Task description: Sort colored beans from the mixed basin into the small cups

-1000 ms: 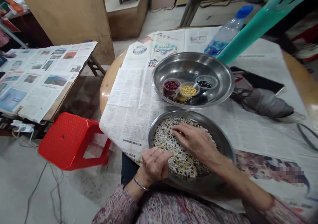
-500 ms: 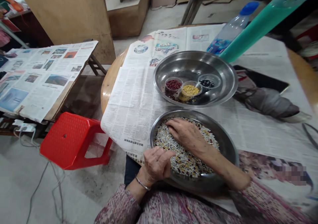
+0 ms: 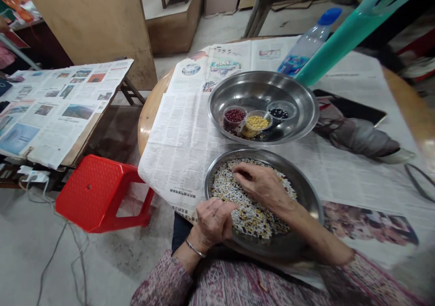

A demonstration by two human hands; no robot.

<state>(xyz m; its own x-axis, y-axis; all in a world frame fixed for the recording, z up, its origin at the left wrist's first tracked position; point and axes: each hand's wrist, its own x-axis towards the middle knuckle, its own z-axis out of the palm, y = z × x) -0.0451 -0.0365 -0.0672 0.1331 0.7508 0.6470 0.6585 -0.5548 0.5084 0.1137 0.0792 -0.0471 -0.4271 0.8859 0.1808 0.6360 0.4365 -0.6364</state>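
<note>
At the 8 o'clock rim of the near stainless-steel basin (image 3: 305, 184), the left hand (image 3: 212, 220) is positioned with its fingers curled together, rim contact indeterminate; the right hand (image 3: 263, 184) reaches over the white, yellow and dark grain-and-bean mix (image 3: 222, 184) inside, its bent fingers directed toward 10 o'clock, fingertip closure indeterminate. The far stainless-steel basin (image 3: 288, 88) is located at 12 o'clock from the near one and contains the red-bean cup (image 3: 234, 117) at 8 o'clock, the yellow-bean cup (image 3: 256, 124) at 6 o'clock and the black-bean cup (image 3: 280, 112) at 3 o'clock.
</note>
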